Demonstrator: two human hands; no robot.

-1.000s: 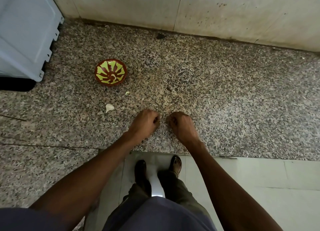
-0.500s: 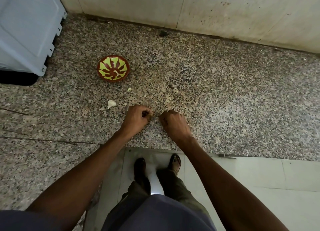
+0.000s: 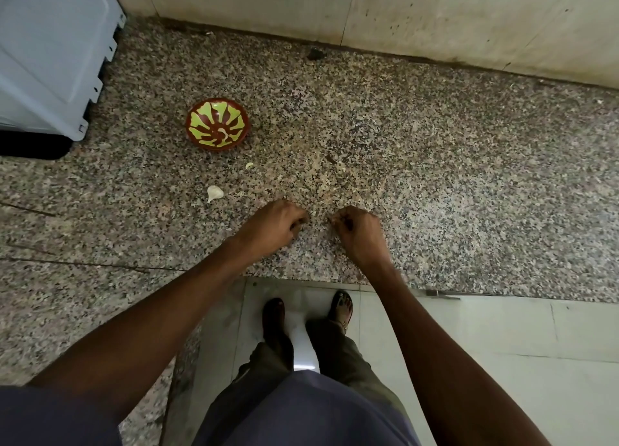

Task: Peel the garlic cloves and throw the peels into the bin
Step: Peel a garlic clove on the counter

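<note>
Bowl [image 3: 217,124] holds one pale bit; left hand [image 3: 273,226] and right hand [image 3: 358,233] curled, grip contents unclear

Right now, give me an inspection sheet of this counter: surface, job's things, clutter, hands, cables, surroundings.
Surface: speckled granite counter, dry, with faint scratches at left.
Job's things: one whitish garlic piece lying loose; small pale peel scrap nearer the red-and-green patterned bowl; no bin seen.
Clutter: dark speck by the wall.
Hands: left hand and right hand low over the counter, fingers curled; anything held is hidden.
Cables: nothing seen.
Surroundings: stained wall behind, pale blue appliance at left, tiled floor below.
</note>
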